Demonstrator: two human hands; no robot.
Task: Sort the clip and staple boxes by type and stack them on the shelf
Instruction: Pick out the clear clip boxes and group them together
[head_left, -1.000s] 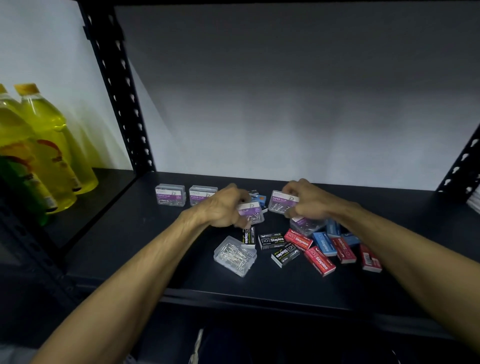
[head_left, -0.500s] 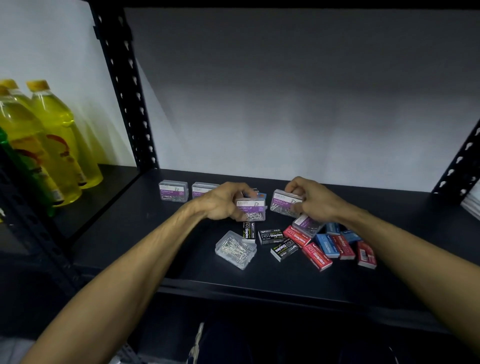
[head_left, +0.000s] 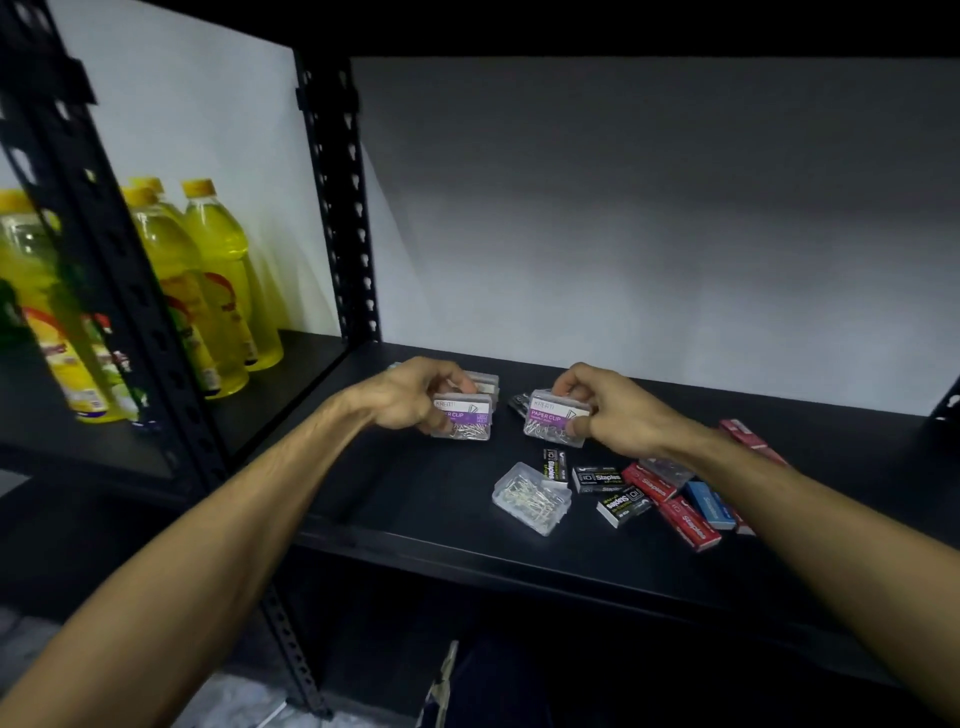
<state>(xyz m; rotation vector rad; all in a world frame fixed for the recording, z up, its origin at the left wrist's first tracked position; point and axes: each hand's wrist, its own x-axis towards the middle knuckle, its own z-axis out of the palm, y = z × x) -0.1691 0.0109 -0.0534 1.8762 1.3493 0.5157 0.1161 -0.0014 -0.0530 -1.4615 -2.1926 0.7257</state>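
Your left hand (head_left: 415, 397) grips one paper clip box (head_left: 464, 415) and your right hand (head_left: 605, 410) pinches another (head_left: 553, 418), both mid-shelf (head_left: 415, 499). Nearer the front edge lie a clear clip case (head_left: 531, 498) and staple boxes (head_left: 644, 491); more clip boxes (head_left: 483, 380) sit behind your left hand.

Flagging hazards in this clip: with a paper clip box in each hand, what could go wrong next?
The left hand grips its paper clip box beside stacked clip boxes; setting it down could topple them. Moving the right hand with its box may nudge the loose staple boxes below.
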